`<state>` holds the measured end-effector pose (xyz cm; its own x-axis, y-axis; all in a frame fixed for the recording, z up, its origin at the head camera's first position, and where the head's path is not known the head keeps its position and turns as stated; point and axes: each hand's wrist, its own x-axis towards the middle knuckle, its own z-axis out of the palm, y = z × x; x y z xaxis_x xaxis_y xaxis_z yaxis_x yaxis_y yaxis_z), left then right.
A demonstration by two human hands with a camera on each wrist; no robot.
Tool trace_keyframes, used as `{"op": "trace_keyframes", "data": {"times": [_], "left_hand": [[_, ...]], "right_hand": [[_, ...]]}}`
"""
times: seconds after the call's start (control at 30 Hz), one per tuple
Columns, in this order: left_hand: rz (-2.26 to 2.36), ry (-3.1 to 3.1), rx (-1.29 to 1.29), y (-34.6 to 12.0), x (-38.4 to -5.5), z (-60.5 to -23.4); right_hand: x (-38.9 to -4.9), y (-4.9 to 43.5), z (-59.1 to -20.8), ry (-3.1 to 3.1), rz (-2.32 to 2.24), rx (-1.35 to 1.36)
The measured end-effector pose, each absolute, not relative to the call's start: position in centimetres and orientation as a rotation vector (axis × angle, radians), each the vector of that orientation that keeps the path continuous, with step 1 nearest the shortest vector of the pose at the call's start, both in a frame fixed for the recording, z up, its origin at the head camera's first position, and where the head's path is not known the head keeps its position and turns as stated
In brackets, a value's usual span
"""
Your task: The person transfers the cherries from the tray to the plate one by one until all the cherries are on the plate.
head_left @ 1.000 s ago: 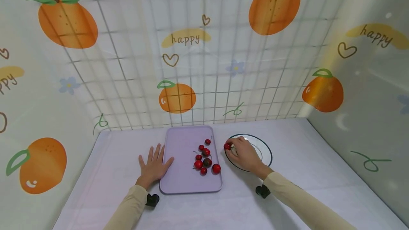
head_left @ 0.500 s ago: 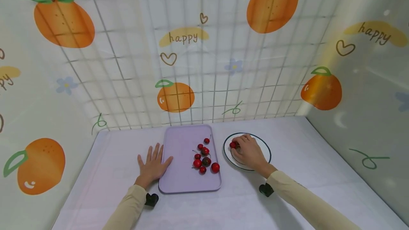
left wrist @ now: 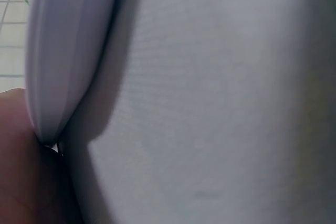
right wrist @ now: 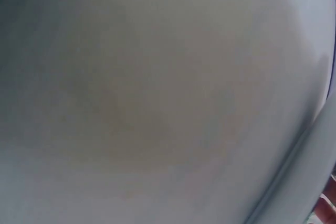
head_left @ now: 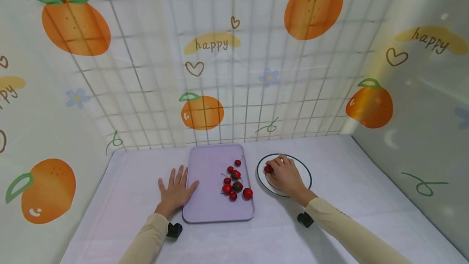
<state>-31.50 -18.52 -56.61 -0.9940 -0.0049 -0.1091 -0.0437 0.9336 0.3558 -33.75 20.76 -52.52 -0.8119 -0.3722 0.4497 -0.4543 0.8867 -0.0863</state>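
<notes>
Over the white plate with a dark rim, my right hand pinches a red cherry between thumb and fingers. Whether other fruit lies under this hand cannot be seen. My left hand has its fingers spread on the table, with the thumb resting on the left edge of a lilac tray. Several red and dark cherries lie on the tray's right half, some with stems. In the left wrist view the tray's side shows beside part of the hand. The right wrist view catches only a bit of the fingers.
A white cloth covers the table. Behind it hangs a curtain printed with oranges over a wire grid, and similar curtains enclose both sides. The plate stands just right of the tray with a narrow gap between.
My right hand has moved the cherry from the plate's left rim inward over the plate, to the right. The left hand and the tray have stayed in place.
</notes>
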Motion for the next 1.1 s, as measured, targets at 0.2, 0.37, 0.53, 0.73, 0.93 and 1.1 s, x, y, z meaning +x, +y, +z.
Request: {"op": "trace_keyframes", "data": {"times": [0.2,0.37,0.53,0.73,0.93,1.1], "left_hand": [[0.569,3.002,-0.029,-18.6,-31.6,-56.8],[0.563,3.005,-0.029,-18.6,-31.6,-56.9],[0.569,3.012,-0.027,-18.7,-31.7,-57.1],[0.567,3.016,-0.028,-18.8,-31.8,-57.1],[0.568,3.013,-0.024,-18.8,-31.7,-57.3],[0.576,3.013,-0.020,-18.7,-31.6,-57.2]], "right_hand": [[-33.7,20.3,-52.3,-2.643,0.314,0.571],[-33.5,19.5,-52.0,-2.618,0.387,0.571],[-33.1,18.5,-51.7,-2.630,0.427,0.607],[-32.7,17.8,-51.4,-2.629,0.468,0.655],[-32.1,17.2,-51.5,-2.645,0.558,0.751],[-31.8,16.8,-51.7,-2.717,0.575,0.765]]}}
